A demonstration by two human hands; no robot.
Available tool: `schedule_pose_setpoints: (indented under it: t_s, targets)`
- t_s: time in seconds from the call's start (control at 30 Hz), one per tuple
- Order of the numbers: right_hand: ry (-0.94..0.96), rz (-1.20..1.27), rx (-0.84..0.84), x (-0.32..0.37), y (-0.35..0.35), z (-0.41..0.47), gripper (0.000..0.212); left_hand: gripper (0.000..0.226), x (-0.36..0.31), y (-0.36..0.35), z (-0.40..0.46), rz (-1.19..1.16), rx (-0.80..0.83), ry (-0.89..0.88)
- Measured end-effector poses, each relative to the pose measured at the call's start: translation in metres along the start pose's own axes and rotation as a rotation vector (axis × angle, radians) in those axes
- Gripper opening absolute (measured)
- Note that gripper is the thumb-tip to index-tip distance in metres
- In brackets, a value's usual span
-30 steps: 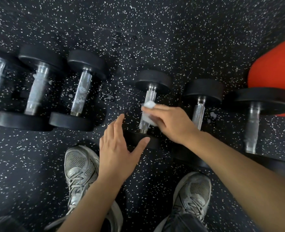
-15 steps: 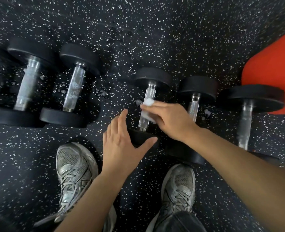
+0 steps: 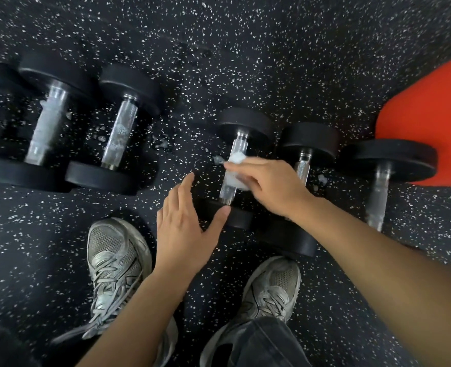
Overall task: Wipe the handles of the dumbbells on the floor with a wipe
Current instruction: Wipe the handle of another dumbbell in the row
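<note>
Since these dumbbells are all lying in a row on the speckled rubber floor (image 3: 245,49), I'm crouching over them with my shoes (image 3: 115,258) planted just short of the weights. I'm working on the middle dumbbell (image 3: 243,123) right now, probably because it's dead centre and easiest to reach. My left hand (image 3: 184,223) is staying flat and spread, thumb touching its near plate (image 3: 235,215), I'd guess to stop it rolling while I'm rubbing. My right hand (image 3: 269,186) is pinching the white wipe (image 3: 236,172) and pressing it across the knurled handle (image 3: 229,189). Handles further left are looking foamy, so those are likely waiting their turn.
</note>
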State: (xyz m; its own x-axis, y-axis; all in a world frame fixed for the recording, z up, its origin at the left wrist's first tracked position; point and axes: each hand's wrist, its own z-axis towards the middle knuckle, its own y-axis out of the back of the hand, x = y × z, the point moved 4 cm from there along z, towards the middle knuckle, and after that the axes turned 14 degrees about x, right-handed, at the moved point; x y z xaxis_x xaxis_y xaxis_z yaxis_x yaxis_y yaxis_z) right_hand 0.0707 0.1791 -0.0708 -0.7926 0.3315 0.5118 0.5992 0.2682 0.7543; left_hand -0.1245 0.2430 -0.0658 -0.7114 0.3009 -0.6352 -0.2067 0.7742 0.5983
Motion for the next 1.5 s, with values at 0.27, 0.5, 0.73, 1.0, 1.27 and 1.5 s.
schedule_pose_setpoints:
  t_s: [0.27, 0.5, 0.73, 1.0, 1.27, 1.5]
  targets:
    - [0.073, -0.047, 0.064, -0.004, 0.009, -0.002, 0.039, 0.108, -0.005, -0.008, 0.005, -0.031, 0.033, 0.011]
    - [-0.127, -0.014, -0.126, -0.018, 0.011, 0.003, 0.035, 0.111, -0.018, -0.016, 0.007, 0.014, 0.07, -0.039]
    - [0.081, -0.104, 0.258, 0.009, -0.002, -0.022, 0.04, 0.1, -0.001, -0.016, 0.004, -0.02, 0.048, -0.023]
    - [-0.158, -0.138, -0.093, -0.014, 0.018, 0.008, 0.037, 0.109, -0.009, -0.015, 0.006, -0.04, 0.064, -0.021]
    - [0.073, -0.097, 0.227, 0.013, -0.001, -0.019, 0.04, 0.11, -0.012, -0.014, 0.006, 0.04, 0.065, -0.055]
    - [-0.104, 0.038, -0.184, -0.008, 0.009, -0.004, 0.035, 0.104, -0.006, 0.002, 0.006, 0.082, 0.024, -0.06]
